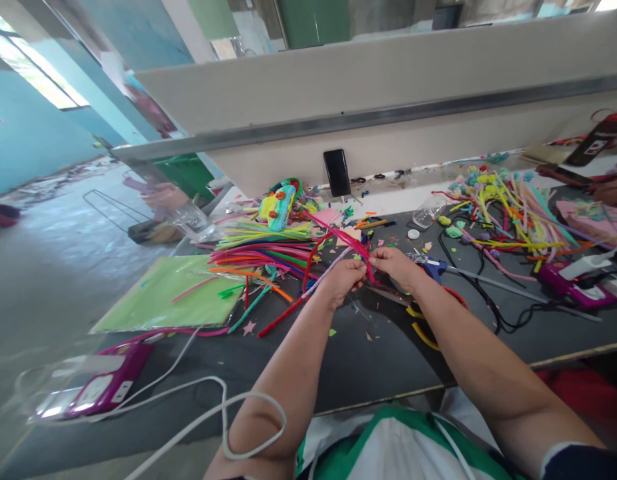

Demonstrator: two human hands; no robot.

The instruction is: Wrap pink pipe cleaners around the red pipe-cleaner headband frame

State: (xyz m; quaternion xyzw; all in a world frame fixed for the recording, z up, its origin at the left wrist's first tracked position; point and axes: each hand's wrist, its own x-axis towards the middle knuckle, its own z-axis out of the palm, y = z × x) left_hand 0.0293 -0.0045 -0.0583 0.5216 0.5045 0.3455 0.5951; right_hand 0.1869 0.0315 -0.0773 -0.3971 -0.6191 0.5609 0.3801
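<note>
My left hand [345, 280] and my right hand [392, 267] meet over the dark table, fingers pinched on a bunch of pink pipe cleaners [351, 241] that runs up and to the left. A lilac pipe cleaner [328, 270] and a red one [283, 317] lie by my left hand. Scissors [391, 293] with yellow and black handles rest beneath my right wrist, beside a blue glue gun [433, 268]. Left of my hands is a pile of colourful pipe cleaners [268, 253], with a yellow and turquoise fuzzy piece [279, 207] behind it.
A phone [337, 172] leans on the white partition. Green sheets [168, 293] and a purple power strip [111, 380] with white cables lie left. At right are another pipe cleaner heap [513, 207], a second power strip [578, 283], a dark bottle [595, 140] and another person's hand [613, 192].
</note>
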